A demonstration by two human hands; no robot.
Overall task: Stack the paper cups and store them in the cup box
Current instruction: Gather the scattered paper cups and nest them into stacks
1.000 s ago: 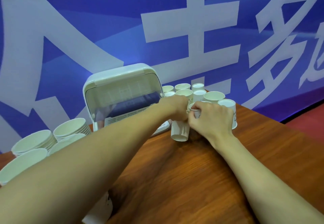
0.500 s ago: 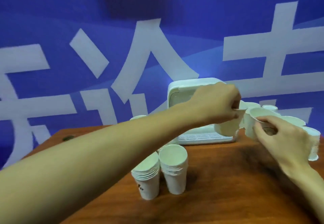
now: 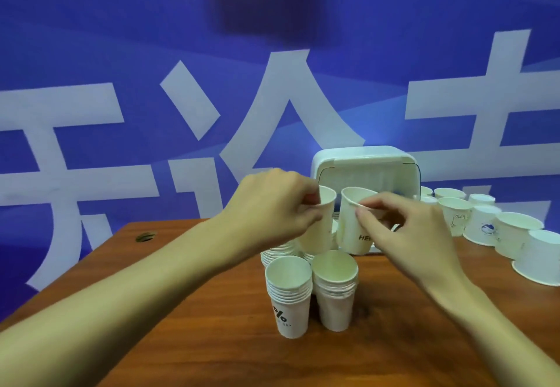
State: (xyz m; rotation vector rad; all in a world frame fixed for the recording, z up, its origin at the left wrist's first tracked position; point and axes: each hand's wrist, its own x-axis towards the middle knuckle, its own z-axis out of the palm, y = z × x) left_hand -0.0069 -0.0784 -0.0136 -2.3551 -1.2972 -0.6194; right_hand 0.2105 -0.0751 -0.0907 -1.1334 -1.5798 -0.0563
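My left hand [image 3: 272,201] pinches the rim of a white paper cup [image 3: 318,229] held in the air. Beside it my right hand [image 3: 406,226] grips a second paper cup [image 3: 351,229] with dark lettering, tilted slightly. Both cups hang above two stacks of paper cups on the wooden table: a left stack [image 3: 289,295] with a printed mark and a plain right stack [image 3: 335,289]. More stacks [image 3: 277,251] stand behind them, partly hidden by my hands. The white cup box [image 3: 366,165] stands open at the back, its lower part hidden behind the held cups.
Several single paper cups [image 3: 485,226] stand upside down or upright in a group at the right of the table [image 3: 212,356]. A small round hole [image 3: 145,237] sits near the table's far left corner. A blue banner with white characters fills the background.
Both hands have carried their cups leftward from the group at the right and now hold them above the two stacks. The view has turned left and down.
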